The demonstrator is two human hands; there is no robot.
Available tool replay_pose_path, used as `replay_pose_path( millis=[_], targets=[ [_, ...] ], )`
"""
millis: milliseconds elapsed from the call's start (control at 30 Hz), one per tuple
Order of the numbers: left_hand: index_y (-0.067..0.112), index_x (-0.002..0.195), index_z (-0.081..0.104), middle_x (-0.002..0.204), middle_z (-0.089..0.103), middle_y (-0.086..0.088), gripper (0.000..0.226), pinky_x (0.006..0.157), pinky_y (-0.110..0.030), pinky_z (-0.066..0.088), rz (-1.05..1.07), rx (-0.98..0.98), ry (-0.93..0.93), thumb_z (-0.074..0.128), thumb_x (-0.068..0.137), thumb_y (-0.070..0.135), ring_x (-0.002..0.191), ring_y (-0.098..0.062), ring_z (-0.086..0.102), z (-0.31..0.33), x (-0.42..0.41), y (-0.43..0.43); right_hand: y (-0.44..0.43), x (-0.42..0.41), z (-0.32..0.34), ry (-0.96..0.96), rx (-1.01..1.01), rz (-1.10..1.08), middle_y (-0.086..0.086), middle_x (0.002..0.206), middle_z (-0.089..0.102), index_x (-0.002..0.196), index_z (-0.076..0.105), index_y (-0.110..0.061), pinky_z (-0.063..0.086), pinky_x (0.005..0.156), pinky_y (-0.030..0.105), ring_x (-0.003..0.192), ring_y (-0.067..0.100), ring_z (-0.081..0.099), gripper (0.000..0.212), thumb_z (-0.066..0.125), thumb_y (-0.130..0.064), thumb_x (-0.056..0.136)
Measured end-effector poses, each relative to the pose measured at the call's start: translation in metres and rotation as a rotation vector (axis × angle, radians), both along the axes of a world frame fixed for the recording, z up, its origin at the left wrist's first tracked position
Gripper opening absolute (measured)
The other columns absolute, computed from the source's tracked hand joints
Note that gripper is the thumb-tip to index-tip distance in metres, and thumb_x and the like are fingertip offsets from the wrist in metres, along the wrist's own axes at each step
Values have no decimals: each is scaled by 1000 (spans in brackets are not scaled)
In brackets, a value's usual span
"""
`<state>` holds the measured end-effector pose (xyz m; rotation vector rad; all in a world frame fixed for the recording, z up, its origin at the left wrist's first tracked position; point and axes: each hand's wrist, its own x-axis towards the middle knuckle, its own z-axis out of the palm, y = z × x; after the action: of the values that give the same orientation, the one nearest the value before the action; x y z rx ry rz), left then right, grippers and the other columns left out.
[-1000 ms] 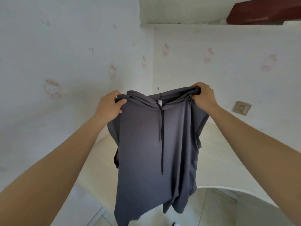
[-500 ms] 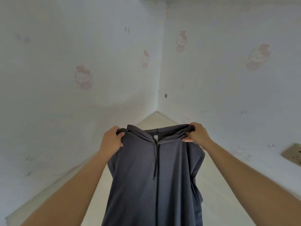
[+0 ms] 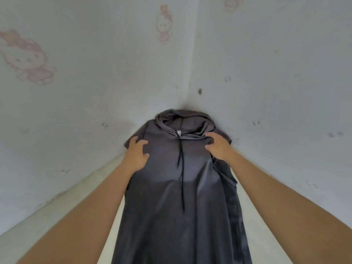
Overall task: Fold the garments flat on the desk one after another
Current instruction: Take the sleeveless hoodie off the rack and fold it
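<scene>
A dark grey sleeveless hooded garment (image 3: 171, 216) lies lengthwise on the pale desk (image 3: 62, 208), its hood (image 3: 184, 121) pushed into the wall corner and a black drawstring (image 3: 182, 168) running down its chest. My left hand (image 3: 136, 152) rests with spread fingers on the garment's left shoulder. My right hand (image 3: 218, 146) lies with relaxed fingers on the right shoulder beside the hood. Neither hand grips the cloth. The garment's lower end runs out of the frame at the bottom.
Two walls with pale cartoon wallpaper (image 3: 28, 58) meet in a corner (image 3: 192, 77) right behind the hood. The desk narrows toward that corner, with bare strips on both sides of the garment.
The garment hung in the air, gripped at both shoulders; now it lies on the desk. Both hands have let go and rest flat on it. My view has tilted down toward the corner.
</scene>
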<state>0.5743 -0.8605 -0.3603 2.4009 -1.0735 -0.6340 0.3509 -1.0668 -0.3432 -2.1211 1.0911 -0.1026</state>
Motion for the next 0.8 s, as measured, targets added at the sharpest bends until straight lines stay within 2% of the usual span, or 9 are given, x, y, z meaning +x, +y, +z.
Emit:
replay_pose_path(
  millis=[100, 167, 233, 367, 500, 633, 733, 800],
  targets=[
    [10, 132, 49, 143, 35, -14, 43, 106, -29, 33, -94, 84, 21, 62, 90, 12, 124, -27, 46, -36, -41, 38, 37, -24, -33, 142, 127, 84, 8, 135, 54, 126, 58, -8, 34, 93, 18, 123, 22, 52, 33, 57, -12, 94],
    [14, 131, 50, 142, 36, -9, 43, 108, -32, 33, -148, 123, 42, 62, 90, 17, 126, -24, 45, -59, -68, 67, 68, -44, -51, 198, 202, 119, 7, 133, 55, 126, 58, -11, 35, 91, 17, 120, 21, 54, 31, 57, -16, 95],
    [20, 135, 47, 148, 31, -3, 47, 111, -35, 33, -212, 171, 22, 62, 90, 24, 134, -22, 37, -75, -98, 98, 102, -69, -66, 224, 228, 121, 6, 135, 53, 128, 56, -14, 37, 96, 20, 121, 20, 52, 34, 57, -19, 95],
    [26, 143, 36, 156, 20, 2, 57, 116, -32, 25, -335, 177, -69, 58, 92, 34, 142, -17, 24, -90, -147, 163, 170, -123, -83, 292, 146, 161, -1, 154, 30, 140, 44, -20, 27, 113, 28, 140, 18, 32, 49, 59, -25, 94],
    [27, 150, 27, 159, 13, 3, 63, 119, -35, 19, -414, 175, -143, 56, 94, 35, 146, -16, 15, -97, -175, 215, 235, -168, -93, 347, 67, 181, -8, 160, 11, 149, 30, -28, 25, 118, 38, 146, 16, 16, 66, 62, -29, 92],
    [27, 146, 33, 155, 23, 4, 57, 118, -34, 19, -443, 125, -149, 54, 94, 38, 144, -17, 19, -97, -191, 254, 294, -198, -93, 318, 5, 138, -6, 159, 15, 148, 31, -29, 26, 117, 38, 145, 15, 19, 63, 61, -33, 92],
    [29, 141, 39, 148, 30, 5, 55, 115, -33, 23, -498, 77, -150, 57, 91, 45, 138, -16, 29, -94, -208, 289, 339, -217, -90, 279, -18, 145, -6, 156, 21, 144, 38, -29, 27, 116, 36, 143, 15, 23, 63, 63, -46, 88],
    [30, 136, 41, 142, 34, 5, 57, 113, -35, 26, -537, 72, -144, 56, 87, 54, 132, -17, 34, -97, -220, 314, 364, -232, -91, 267, -16, 188, -9, 154, 22, 141, 40, -32, 26, 116, 38, 142, 13, 23, 71, 65, -58, 80]
  ],
)
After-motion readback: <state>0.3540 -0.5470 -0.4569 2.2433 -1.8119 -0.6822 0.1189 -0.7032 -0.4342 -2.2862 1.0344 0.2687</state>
